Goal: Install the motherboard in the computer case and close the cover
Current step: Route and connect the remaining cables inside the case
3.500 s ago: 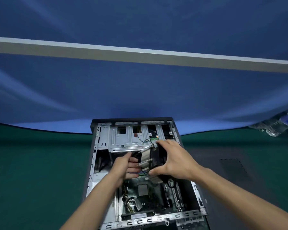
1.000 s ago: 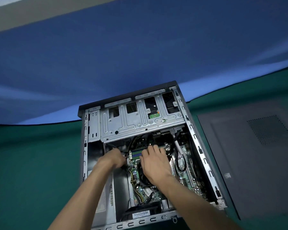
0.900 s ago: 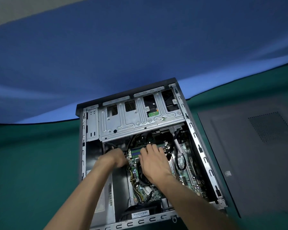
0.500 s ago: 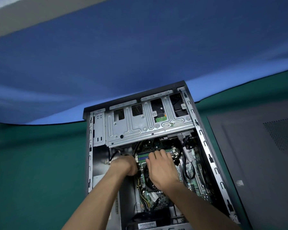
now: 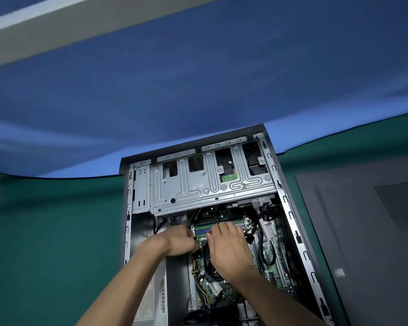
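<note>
We look down into an open case (image 5: 290, 208) lying on a green mat (image 5: 52, 231); the motherboard (image 5: 269, 250) sits inside, below a metal drive cage (image 5: 210, 187). Our left hand (image 5: 177, 241) curls at the board's edge, what it grips hidden. Our right hand (image 5: 226, 245) rests flat, fingers together. The cover (image 5: 363, 231) lies just right.

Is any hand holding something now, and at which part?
Cannot tell. Both the left hand and right hand rest on the motherboard; fingertips are hidden.
</note>
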